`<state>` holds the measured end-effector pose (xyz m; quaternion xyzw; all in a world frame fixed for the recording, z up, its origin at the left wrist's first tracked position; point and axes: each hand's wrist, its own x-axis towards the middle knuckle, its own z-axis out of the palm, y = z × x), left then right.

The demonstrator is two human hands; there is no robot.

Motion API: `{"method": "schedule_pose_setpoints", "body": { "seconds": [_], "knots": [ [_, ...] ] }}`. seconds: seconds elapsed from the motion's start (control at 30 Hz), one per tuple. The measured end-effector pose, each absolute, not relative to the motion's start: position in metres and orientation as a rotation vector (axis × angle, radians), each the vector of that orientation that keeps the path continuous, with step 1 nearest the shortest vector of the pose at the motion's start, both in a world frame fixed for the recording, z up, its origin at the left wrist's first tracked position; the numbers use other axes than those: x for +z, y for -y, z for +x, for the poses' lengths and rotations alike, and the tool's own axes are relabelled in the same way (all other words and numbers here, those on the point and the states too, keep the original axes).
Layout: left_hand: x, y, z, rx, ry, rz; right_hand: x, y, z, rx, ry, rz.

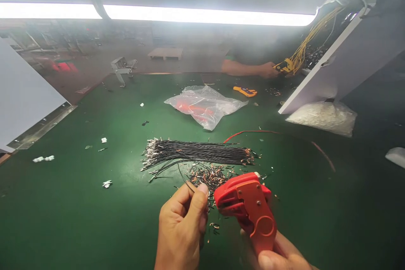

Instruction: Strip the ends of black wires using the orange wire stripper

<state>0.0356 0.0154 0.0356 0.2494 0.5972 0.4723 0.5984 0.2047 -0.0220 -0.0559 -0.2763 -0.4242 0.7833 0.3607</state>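
My left hand (182,225) pinches a thin black wire (182,177) between thumb and fingers, low in the middle of the view. Just to its right my right hand (278,253) grips a red crimping tool (248,209) by its handle, jaws pointing left toward the wire end. Behind them a bundle of black wires (196,152) with metal terminals on the ends lies across the green table (79,202). A pile of small loose metal terminals (209,176) sits between the bundle and my hands.
A clear plastic bag with red contents (205,106), a loose red wire (253,132), a white-filled bag (322,117) and a slanted white board (348,61) lie farther back. Another person's hand (267,69) holds a yellow tool with yellow wires. A yellow-handled tool (245,91) rests nearby.
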Motion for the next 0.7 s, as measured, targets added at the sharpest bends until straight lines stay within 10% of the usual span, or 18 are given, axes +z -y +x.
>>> {"method": "schedule_pose_setpoints", "body": {
  "seconds": [0.7],
  "knots": [
    [-0.001, -0.009, 0.041, 1.426, -1.342, 1.365, -0.019, 0.004, 0.224, 1.634, 0.929, -0.933]
  ]
}}
